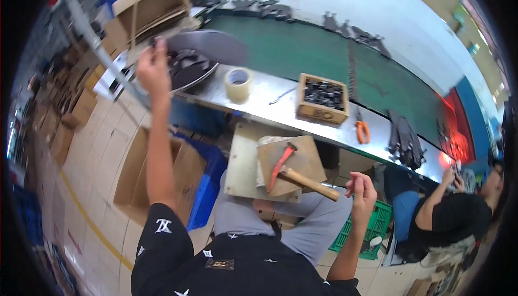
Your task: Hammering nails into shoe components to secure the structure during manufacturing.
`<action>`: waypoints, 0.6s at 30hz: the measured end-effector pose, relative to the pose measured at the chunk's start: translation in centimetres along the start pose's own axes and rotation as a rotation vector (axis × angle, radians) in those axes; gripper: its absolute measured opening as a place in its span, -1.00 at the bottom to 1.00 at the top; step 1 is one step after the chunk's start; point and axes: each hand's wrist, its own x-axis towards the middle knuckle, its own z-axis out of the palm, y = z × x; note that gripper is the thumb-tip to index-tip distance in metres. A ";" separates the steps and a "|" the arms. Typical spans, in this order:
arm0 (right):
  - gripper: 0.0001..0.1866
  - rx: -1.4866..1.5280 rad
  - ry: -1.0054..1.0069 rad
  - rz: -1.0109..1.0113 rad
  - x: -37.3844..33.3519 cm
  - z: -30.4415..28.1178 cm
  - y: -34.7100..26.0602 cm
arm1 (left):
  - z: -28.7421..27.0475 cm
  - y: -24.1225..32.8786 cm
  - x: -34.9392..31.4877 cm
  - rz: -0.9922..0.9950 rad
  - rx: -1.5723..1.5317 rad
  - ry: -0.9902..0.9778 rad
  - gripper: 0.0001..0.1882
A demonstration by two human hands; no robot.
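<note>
My left hand (155, 72) is raised at the far left end of the bench, fingers closed at the end of a dark grey sole-shaped flat piece (210, 46), which is blurred. Beneath that piece is a round-rimmed container (195, 83) with dark pieces in it. My right hand (363, 192) hovers over my lap, loosely curled, with nothing visible in its fingers. Nearest to it is a hammer (310, 181) with a red head and wooden handle. The hammer lies on a brown square pad (307, 158) atop a pale board (243, 161) before me.
On the metal bench edge are a tape roll (237, 84), a wooden box (324, 99) of small dark parts, orange-handled pliers (362, 130) and dark straps (404, 142). Behind runs a green belt (280, 45). Cartons (135, 180) stand left; a green crate (372, 228) and co-worker (453, 215) are right.
</note>
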 end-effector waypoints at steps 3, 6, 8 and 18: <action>-0.77 -0.280 0.241 0.026 2.0 -2.4 2.9 | 0.5 -7.7 3.4 0.040 0.405 0.030 -0.18; -0.73 -0.515 0.523 -0.103 7.0 -9.0 7.9 | -1.7 -13.2 3.1 0.004 0.188 0.004 -0.28; -0.69 -0.693 0.671 -0.204 10.5 -15.6 9.4 | 0.1 -12.5 -2.1 -0.015 0.095 -0.074 -0.37; -0.73 -0.661 0.557 -0.334 21.6 -15.4 6.6 | 1.5 5.6 -20.8 0.139 0.033 -0.650 -0.49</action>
